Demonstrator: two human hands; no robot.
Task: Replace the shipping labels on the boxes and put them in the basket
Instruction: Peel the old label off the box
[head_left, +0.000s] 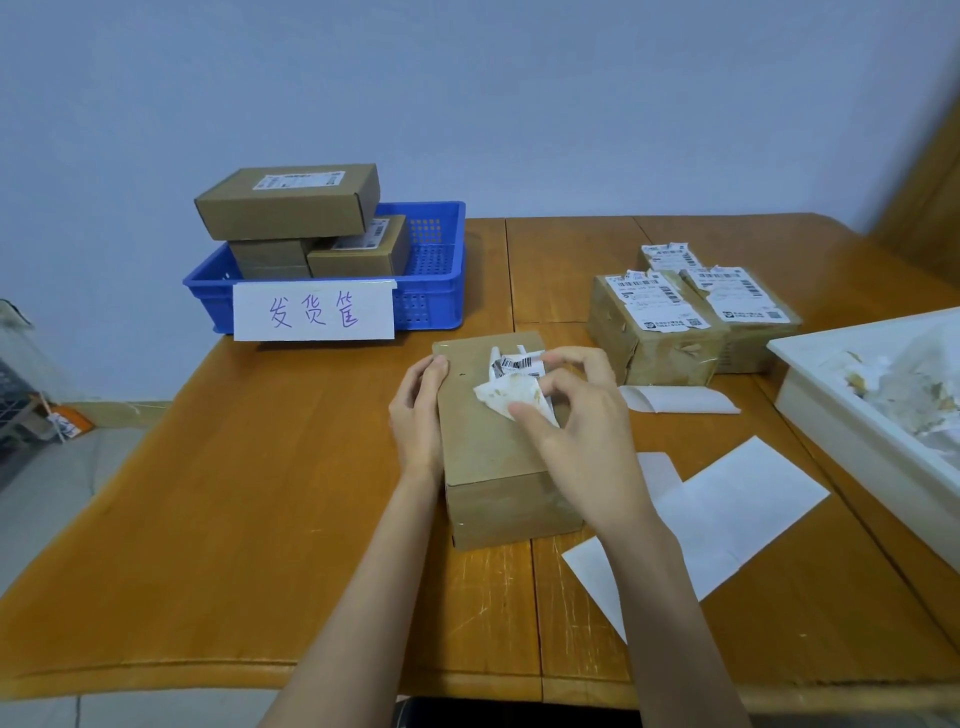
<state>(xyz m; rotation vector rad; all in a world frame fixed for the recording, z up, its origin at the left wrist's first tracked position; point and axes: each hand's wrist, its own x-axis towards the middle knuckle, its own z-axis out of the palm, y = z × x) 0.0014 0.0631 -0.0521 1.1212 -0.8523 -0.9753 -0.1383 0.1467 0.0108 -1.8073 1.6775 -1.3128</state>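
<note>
Cardboard box (493, 447) lies on the wooden surface (234, 493), centre. Right hand (582, 415) pinches its half-peeled, crumpled label (511, 384). Left hand (418, 410) grips the box's left edge. Blue basket (436, 291) holding relabelled boxes (288, 205) stands well behind; taped boxes (654, 322) at right.

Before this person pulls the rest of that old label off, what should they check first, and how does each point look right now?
1. Box held steady: ok, left hand grips its left edge.
2. Grip on old label: ok, right hand pinches the peeled, crumpled part.
3. Label fully off: not ok, the barcode end still lies on the box.
4. Waste tray nearby for scraps: ok, at the right.
5. Room in blue basket: ok, the right part looks free.
6. Fresh label ready: cannot tell, white sheets lie near.
</note>
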